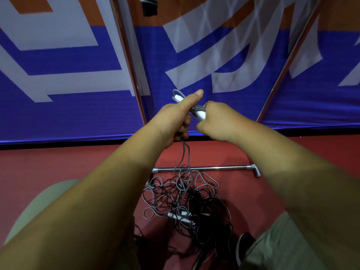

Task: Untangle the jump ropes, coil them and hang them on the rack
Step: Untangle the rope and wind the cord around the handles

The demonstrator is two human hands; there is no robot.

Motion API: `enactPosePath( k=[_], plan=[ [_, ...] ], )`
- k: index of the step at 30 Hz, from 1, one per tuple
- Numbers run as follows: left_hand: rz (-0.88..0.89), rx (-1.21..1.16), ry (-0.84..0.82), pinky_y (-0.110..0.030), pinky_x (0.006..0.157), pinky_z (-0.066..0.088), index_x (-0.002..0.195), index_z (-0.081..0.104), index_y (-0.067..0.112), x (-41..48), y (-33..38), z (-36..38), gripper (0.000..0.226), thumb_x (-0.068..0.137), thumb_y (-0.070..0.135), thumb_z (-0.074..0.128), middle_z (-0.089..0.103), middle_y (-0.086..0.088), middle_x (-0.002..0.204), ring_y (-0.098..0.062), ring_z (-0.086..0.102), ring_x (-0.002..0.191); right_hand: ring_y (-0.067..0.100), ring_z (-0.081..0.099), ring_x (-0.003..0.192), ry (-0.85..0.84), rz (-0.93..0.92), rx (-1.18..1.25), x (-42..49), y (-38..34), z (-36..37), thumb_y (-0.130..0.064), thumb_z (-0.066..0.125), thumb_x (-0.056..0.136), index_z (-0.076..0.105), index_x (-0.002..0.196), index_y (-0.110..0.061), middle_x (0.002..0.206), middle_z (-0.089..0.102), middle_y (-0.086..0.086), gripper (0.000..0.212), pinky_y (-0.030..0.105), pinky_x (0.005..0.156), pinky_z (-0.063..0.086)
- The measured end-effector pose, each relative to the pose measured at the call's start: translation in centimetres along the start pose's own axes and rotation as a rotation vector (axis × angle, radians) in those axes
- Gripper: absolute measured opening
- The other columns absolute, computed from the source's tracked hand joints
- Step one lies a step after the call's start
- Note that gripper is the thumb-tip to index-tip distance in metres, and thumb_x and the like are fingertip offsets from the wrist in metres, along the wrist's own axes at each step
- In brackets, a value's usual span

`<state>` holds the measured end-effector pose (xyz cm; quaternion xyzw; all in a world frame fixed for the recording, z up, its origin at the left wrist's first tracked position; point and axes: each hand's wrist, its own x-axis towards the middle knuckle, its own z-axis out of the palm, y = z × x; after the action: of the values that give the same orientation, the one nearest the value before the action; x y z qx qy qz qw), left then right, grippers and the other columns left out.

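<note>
Left hand (175, 118) grips 1 grey rope (184, 152), thumb out; right hand (217, 119) seemingly clasps its white handle (201, 114), above the tangle (185, 197) on the floor (58, 162).

Forearms (101, 201) bare, no cloth on them as far as frame edge. Left hand (171, 121) and right hand (218, 121) bare; left thumbnail (199, 92) short, trimmed. Olive-green trouser cloth (282, 244) on both legs, plain, lightly creased. Dark shoe (243, 246), paler sole edge.

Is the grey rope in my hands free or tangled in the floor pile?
Tangled: the grey rope hangs into the knotted pile.
</note>
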<state>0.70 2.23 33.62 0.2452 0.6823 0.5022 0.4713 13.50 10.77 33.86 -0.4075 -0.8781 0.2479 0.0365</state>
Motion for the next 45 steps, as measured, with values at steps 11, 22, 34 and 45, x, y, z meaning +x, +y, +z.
enactPosePath(
  k=[11,22,34,45],
  plan=[
    [-0.021,-0.32,-0.004,-0.025,0.042,0.033,0.076,0.055,0.02,1.0,-0.6,-0.3,0.031,0.097,0.033,0.073,0.039,0.003,0.06,-0.009,0.024,0.04,0.009,0.038,0.05,-0.359,0.08,0.731,0.3,0.0,0.8,-0.004,0.06,0.089,0.052,0.113,-0.015,0.07,0.048,0.001,0.027,0.024,0.045,0.028],
    [-0.026,-0.314,-0.065,-0.026,0.048,0.035,0.082,0.058,0.02,1.1,-0.2,-1.1,0.033,0.098,0.045,0.072,0.044,0.005,0.062,-0.01,0.022,0.044,0.016,0.061,0.06,-0.12,0.001,0.398,0.2,-0.1,0.8,-0.019,0.069,0.089,0.06,0.114,-0.021,0.085,0.066,0.007,0.027,0.033,0.055,0.055],
    [-0.029,0.352,-0.321,-0.031,0.057,0.034,0.097,0.069,0.009,-0.2,1.1,-2.8,0.063,0.111,0.057,0.031,0.052,-0.003,0.059,-0.015,0.038,0.052,0.026,0.064,0.052,-0.055,0.07,0.163,0.8,1.4,-0.1,-0.025,0.063,0.089,0.065,0.101,-0.01,0.078,0.075,0.021,0.02,0.047,0.063,0.061],
    [0.097,0.189,-0.68,-0.024,0.066,0.049,0.099,0.071,0.007,-1.7,1.4,-3.9,0.037,0.112,0.028,0.043,0.058,-0.008,0.073,-0.021,0.055,0.068,0.015,0.033,0.049,-0.237,0.093,0.748,1.2,1.9,-0.2,-0.014,0.061,0.096,0.059,0.089,-0.008,0.077,0.06,0.02,0.009,0.023,0.042,0.025]
  ],
)
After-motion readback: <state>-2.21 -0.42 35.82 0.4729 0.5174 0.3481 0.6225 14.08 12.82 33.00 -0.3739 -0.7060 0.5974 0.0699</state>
